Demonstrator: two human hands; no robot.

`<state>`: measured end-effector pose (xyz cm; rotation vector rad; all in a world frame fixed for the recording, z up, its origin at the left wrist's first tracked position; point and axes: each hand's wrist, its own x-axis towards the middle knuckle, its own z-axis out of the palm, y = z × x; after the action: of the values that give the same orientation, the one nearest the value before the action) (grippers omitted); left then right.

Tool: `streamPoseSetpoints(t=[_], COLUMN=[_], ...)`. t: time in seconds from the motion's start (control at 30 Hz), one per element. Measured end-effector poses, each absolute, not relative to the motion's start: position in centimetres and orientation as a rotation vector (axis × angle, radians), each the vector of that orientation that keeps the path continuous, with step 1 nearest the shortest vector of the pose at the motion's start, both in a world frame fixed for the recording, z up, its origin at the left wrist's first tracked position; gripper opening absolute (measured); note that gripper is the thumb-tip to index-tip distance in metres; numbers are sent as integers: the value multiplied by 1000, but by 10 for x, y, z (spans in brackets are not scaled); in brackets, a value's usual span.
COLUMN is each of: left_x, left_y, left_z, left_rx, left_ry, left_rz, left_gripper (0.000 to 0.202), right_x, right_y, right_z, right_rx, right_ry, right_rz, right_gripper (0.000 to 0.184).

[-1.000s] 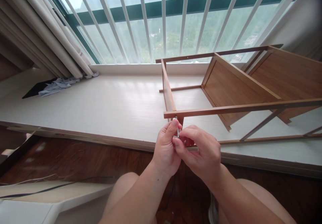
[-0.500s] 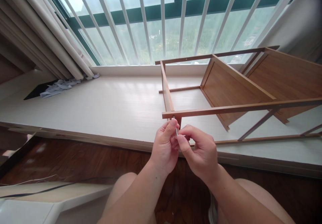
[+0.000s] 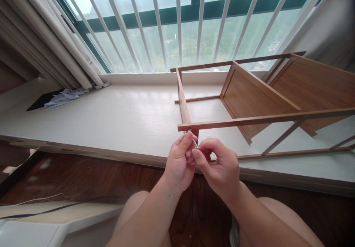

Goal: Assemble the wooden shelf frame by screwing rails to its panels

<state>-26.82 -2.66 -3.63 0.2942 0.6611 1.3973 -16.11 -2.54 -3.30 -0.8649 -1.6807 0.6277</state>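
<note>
A slim metal hex key (image 3: 195, 143) shows between my two hands, in front of the near corner of a brown wooden shelf frame (image 3: 227, 123). Pinched closed, my left hand (image 3: 180, 162) grips its upper part, with thumb and fingertips close to a small metal bolt head (image 3: 190, 129) at the frame's corner. My right hand (image 3: 219, 162) closes thumb and forefinger round the lower end. The fingers cover both ends of the key, so whether its tip sits in the bolt cannot be seen. The frame lies on its side, with wooden panels (image 3: 257, 91) set across it.
Under the frame is a pale window ledge (image 3: 124, 117), its front edge near my hands. White bars (image 3: 179, 25) stand before the window. A curtain (image 3: 50, 36) hangs at left beside crumpled grey cloth (image 3: 65, 97). A white piece of furniture (image 3: 36, 232) is at lower left, above dark wooden floor (image 3: 91, 173).
The hex key has turned in my fingers; the short arm that pointed right is now out of sight. Both hands stay at the same corner, and the view has shifted slightly.
</note>
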Motion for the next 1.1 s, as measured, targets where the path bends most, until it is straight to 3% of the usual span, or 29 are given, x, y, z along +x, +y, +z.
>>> streamPoseSetpoints(t=[0.5, 0.87, 1.1], left_x=[-273, -274, -274], left_y=[-27, -25, -25], left_z=[-31, -30, -29], left_rx=[431, 462, 381], left_ry=[702, 694, 749], left_rz=[1333, 1316, 1340], left_gripper=[24, 26, 29], right_x=[-166, -168, -169], right_y=[-25, -23, -24], right_z=[-35, -36, -33], right_rx=[-825, -840, -832], right_ry=[-1690, -1718, -1724], right_rz=[467, 405, 517], right_gripper=[20, 17, 5])
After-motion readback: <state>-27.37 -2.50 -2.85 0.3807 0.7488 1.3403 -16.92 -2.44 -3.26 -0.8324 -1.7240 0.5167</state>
